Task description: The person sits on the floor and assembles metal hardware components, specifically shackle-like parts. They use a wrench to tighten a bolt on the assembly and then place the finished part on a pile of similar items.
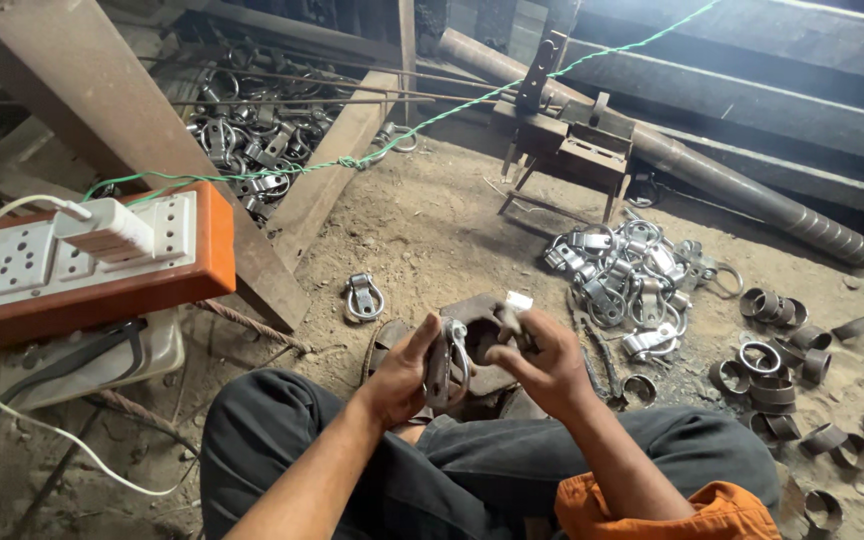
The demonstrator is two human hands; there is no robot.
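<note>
With the left hand clamped on 1 metal clamp and the right hand pinching its 3 o'clock edge, fingers risk getting nipped if the parts slip.

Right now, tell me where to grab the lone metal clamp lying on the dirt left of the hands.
Take the lone clamp by its rounded loop, coming straight down from above. It lies flat on the dirt floor, apart from the piles, with its curved band exposed on both sides of the centre plate, so fingers could probably pinch across that loop. Both the left hand and right hand are occupied with another clamp.
</note>
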